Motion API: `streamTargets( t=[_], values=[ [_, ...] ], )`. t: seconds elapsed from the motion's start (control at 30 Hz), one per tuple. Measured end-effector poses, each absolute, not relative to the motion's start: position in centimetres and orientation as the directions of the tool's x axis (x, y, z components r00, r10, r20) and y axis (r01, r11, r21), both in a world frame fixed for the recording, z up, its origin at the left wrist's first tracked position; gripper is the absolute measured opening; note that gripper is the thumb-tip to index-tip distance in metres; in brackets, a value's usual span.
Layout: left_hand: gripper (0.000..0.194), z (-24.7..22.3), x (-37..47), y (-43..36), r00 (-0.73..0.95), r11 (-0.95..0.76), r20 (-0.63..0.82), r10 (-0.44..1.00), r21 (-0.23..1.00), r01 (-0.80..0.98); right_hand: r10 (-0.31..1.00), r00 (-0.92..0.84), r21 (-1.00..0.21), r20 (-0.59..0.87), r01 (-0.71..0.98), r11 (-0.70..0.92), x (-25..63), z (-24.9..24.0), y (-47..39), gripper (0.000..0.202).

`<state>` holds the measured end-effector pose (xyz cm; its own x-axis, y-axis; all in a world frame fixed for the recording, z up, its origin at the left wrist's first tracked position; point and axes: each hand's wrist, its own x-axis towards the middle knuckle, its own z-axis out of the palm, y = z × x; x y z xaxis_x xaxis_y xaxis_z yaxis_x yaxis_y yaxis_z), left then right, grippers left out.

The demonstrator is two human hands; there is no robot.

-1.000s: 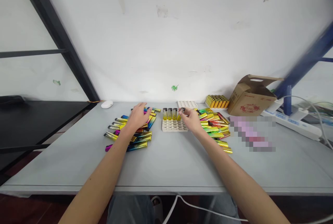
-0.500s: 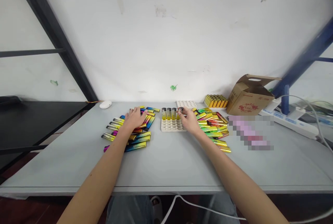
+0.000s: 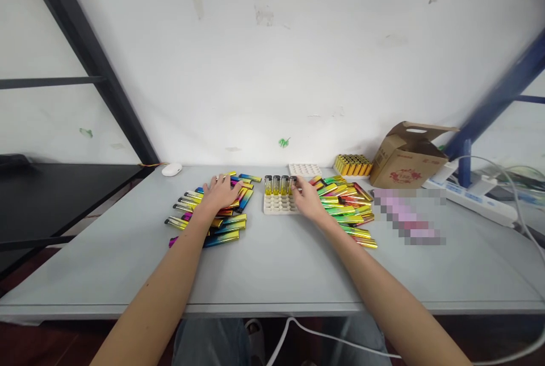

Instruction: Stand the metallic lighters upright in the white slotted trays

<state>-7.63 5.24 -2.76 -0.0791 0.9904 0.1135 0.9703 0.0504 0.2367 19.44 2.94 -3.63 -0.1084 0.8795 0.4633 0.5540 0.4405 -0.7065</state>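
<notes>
My left hand (image 3: 218, 193) rests on the left pile of shiny lighters (image 3: 223, 236), its fingers spread over the far part of the pile. Near the middle sits a white tray with holes (image 3: 279, 205), and several yellow lighters (image 3: 276, 185) with black tops stand upright along its far row. My right hand (image 3: 307, 198) is at the tray's right side, its fingers closed on the rightmost standing lighter (image 3: 293, 184). To the right of this hand lies another pile of multicoloured lighters (image 3: 347, 207).
Behind the right pile is a second holed tray (image 3: 305, 169) and a filled block of yellow lighters (image 3: 353, 165). An open cardboard box (image 3: 406, 164), a white power strip (image 3: 481, 201) and cables are at the right. A small white case (image 3: 171, 169) lies at the back left.
The lighter in my right hand has moved slightly left and now stands in line with the others in the tray's far row. My left hand has barely moved.
</notes>
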Motion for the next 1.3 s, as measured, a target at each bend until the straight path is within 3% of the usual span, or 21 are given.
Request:
streamTargets(
  t=[0.17, 0.33, 0.6, 0.9, 1.13, 1.3],
  values=[
    [0.058, -2.5, -7.2, 4.8, -0.136, 0.091, 0.219, 0.966, 0.203, 0.975, 0.883, -0.109, -0.707, 0.456, 0.558, 0.434, 19.4, -3.5, 2.9, 0.018],
    [0.046, -2.2, -7.1, 4.4, -0.166, 0.121, 0.223, 0.961, 0.202, 0.972, 0.897, -0.114, -0.704, 0.427, 0.58, 0.409, 19.4, -3.4, 2.8, 0.021],
    [0.043, -1.7, -7.2, 4.1, -0.159, 0.115, 0.213, 0.964, 0.203, 0.972, 0.839, -0.103, -0.573, 0.534, 0.686, 0.448, 19.6, -4.1, 2.9, 0.037],
    [0.04, -1.5, -7.1, 3.7, -0.181, 0.139, 0.25, 0.951, 0.176, 0.975, 0.836, -0.106, -0.551, 0.539, 0.706, 0.445, 19.4, -3.9, 2.5, 0.041],
    [0.047, -1.3, -6.7, 3.3, -0.182, 0.107, 0.352, 0.918, 0.222, 0.969, 0.857, -0.128, -0.535, 0.5, 0.732, 0.422, 19.4, -3.8, 2.4, 0.042],
    [0.046, -0.8, -6.3, 3.0, -0.196, 0.026, 0.539, 0.819, 0.306, 0.952, 0.843, -0.116, -0.547, 0.526, 0.712, 0.439, 19.3, -3.6, 2.2, 0.047]
  ],
)
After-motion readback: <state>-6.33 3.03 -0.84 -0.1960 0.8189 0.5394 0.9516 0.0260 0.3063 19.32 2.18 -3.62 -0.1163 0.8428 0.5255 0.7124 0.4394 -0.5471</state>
